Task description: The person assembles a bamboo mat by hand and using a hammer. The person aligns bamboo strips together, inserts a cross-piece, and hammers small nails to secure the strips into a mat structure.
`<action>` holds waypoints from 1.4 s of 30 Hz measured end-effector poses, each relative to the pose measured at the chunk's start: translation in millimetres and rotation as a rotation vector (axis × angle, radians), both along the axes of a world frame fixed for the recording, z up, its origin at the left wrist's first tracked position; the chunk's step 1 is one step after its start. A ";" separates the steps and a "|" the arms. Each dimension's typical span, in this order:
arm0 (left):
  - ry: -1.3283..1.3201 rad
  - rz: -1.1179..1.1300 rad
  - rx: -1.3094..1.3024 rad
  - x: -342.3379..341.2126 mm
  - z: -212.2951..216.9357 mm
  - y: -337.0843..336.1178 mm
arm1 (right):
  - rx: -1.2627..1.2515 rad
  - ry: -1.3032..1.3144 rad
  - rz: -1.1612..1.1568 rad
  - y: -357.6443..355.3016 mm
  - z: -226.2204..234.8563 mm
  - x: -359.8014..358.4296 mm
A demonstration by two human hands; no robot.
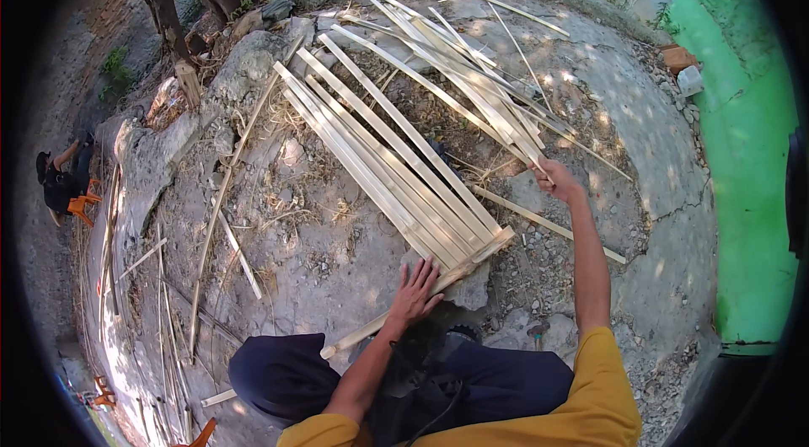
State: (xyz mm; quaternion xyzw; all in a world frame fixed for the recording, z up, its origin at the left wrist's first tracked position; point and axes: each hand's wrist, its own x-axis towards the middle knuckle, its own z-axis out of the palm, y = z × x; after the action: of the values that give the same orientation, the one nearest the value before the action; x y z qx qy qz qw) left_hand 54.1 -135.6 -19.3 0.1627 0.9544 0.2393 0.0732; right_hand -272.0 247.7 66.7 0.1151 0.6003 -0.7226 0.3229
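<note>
Dark-trousered knees (286, 375) sit lowest in view; just beyond, the left hand (415, 291) lies open, fingers spread on a crosswise bamboo strip (421, 291) under the row of laid slats (388, 165), while the right hand (554, 180) is closed around a strip from the loose pile (472, 68) on the cracked ground

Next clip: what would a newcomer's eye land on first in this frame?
First, the row of long pale bamboo strips laid side by side on the cracked grey concrete ground at centre. The left hand presses flat on their near ends, over a crosswise bamboo slat. The right hand reaches out to a looser heap of thin bamboo strips farther back; a bright green wall lines the right edge.
</note>
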 end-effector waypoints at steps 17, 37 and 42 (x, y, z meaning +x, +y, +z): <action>-0.590 0.504 2.018 -111.5 67.6 -26.9 | -0.136 -0.031 0.129 -95.3 13.3 372.2; -0.188 1.072 1.483 -198.5 -70.6 -125.7 | 0.256 0.131 -0.447 -203.9 -80.8 335.4; -0.132 1.093 1.227 -207.1 -98.7 -139.8 | 0.291 0.202 -0.458 -215.6 -83.2 331.8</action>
State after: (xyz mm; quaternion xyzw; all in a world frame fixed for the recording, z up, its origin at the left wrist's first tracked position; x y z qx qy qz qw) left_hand -153.0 -275.4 -118.1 -0.3282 0.5921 0.7292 -0.0996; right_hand 59.8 32.2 -16.5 0.2202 0.6852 -0.6907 0.0698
